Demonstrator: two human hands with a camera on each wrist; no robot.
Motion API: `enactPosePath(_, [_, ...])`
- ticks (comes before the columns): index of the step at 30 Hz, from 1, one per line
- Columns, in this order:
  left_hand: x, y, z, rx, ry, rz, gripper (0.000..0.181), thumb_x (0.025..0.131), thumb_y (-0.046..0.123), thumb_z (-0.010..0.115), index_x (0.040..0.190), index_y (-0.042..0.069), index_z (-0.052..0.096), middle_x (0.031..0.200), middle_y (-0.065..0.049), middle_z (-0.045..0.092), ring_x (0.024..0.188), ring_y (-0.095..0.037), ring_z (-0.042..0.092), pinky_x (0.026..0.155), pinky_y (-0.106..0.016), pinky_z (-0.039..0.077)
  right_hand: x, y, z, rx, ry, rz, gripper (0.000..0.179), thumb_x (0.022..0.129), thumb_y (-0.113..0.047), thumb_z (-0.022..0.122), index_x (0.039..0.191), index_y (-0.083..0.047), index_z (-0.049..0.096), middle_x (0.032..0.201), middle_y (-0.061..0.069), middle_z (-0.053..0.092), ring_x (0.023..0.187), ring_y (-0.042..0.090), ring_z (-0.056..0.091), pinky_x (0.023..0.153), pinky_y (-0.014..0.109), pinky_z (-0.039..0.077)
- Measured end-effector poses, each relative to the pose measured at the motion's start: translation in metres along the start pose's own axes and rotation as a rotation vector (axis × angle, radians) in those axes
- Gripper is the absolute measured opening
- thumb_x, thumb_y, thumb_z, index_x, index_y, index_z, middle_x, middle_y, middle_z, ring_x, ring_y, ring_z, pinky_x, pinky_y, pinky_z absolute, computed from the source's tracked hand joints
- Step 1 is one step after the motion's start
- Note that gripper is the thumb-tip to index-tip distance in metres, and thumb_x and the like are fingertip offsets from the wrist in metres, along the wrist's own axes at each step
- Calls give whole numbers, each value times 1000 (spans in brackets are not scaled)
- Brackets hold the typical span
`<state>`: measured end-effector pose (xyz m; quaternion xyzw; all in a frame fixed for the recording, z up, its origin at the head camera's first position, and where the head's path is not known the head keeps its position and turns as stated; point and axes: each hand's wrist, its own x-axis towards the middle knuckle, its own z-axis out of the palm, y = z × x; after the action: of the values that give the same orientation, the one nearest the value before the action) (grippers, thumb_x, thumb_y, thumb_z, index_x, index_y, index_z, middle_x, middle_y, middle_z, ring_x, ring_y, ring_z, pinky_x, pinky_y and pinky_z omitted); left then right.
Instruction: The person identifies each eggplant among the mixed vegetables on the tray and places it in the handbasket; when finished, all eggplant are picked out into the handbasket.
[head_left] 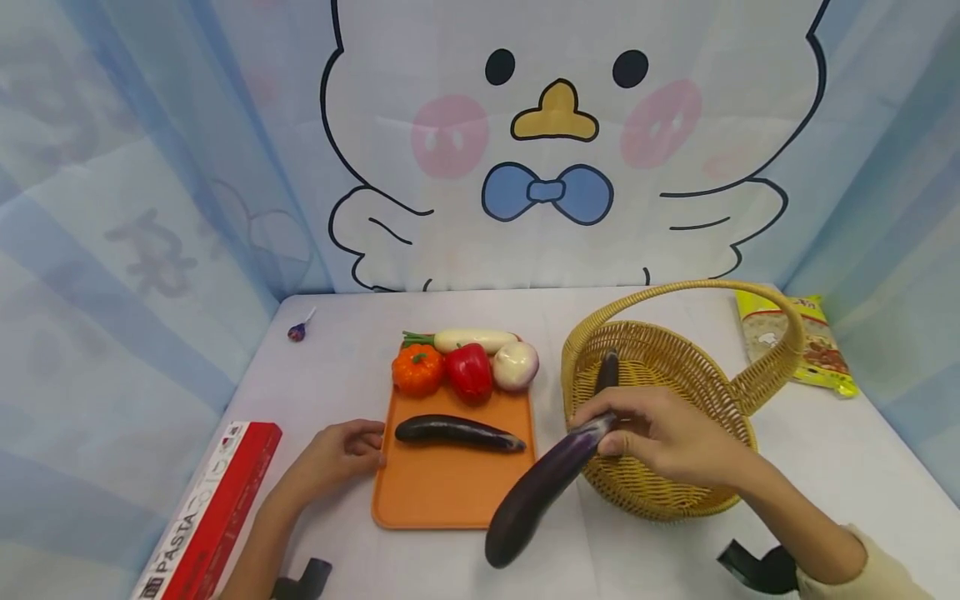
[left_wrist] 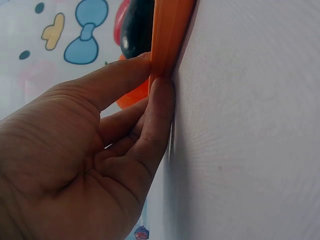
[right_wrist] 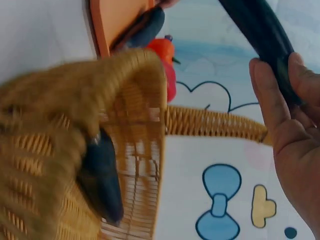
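Observation:
My right hand (head_left: 671, 435) grips a long dark eggplant (head_left: 536, 500) by one end, in front of the wicker basket (head_left: 678, 354). The eggplant slants down toward the tray's near right corner. Another eggplant (right_wrist: 102, 175) lies inside the basket, partly hidden in the head view. On the orange tray (head_left: 431, 504) lies one more eggplant (head_left: 459, 432). My left hand (head_left: 337, 458) pinches the tray's left rim between thumb and fingers, as the left wrist view shows.
Along the tray's far side sit an orange pumpkin (head_left: 417, 370), a red bell pepper (head_left: 469, 372), a round white-purple vegetable (head_left: 515, 366) and a white radish (head_left: 476, 340). A red pasta box (head_left: 217, 508) lies left, a yellow packet (head_left: 810, 342) behind the basket.

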<state>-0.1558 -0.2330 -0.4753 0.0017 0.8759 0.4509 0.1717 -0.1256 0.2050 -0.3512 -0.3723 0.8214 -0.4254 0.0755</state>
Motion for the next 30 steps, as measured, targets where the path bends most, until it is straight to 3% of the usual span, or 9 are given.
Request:
enactPosePath(7, [1, 1, 1, 13, 4, -7, 54, 82, 28, 82, 129, 10, 64, 98, 1, 67, 88, -15, 65, 85, -37, 55, -8, 7, -33, 6, -25, -45, 34, 91, 1, 65, 119, -17, 66, 101, -4, 66, 84, 16, 59, 71, 29, 54])
enactPosePath(15, [1, 1, 1, 23, 10, -6, 55, 81, 29, 82, 129, 9, 64, 98, 1, 67, 88, -15, 65, 86, -38, 55, -12, 14, -72, -68, -66, -36, 37, 91, 5, 63, 122, -16, 64, 99, -4, 66, 80, 15, 60, 67, 29, 51])
enactPosePath(21, [0, 0, 1, 10, 1, -13, 55, 81, 29, 82, 129, 9, 63, 98, 1, 68, 88, -16, 65, 86, -38, 55, -11, 24, -93, -55, -116, -65, 36, 92, 9, 60, 123, -9, 61, 104, 0, 65, 80, 16, 61, 66, 30, 52])
enactPosePath(30, [0, 1, 0, 1, -4, -2, 55, 82, 28, 82, 130, 9, 63, 98, 1, 68, 89, -16, 65, 86, -38, 55, -13, 42, -116, -124, -129, -41, 35, 94, 11, 56, 124, -7, 60, 113, 1, 64, 90, 18, 63, 77, 25, 53])
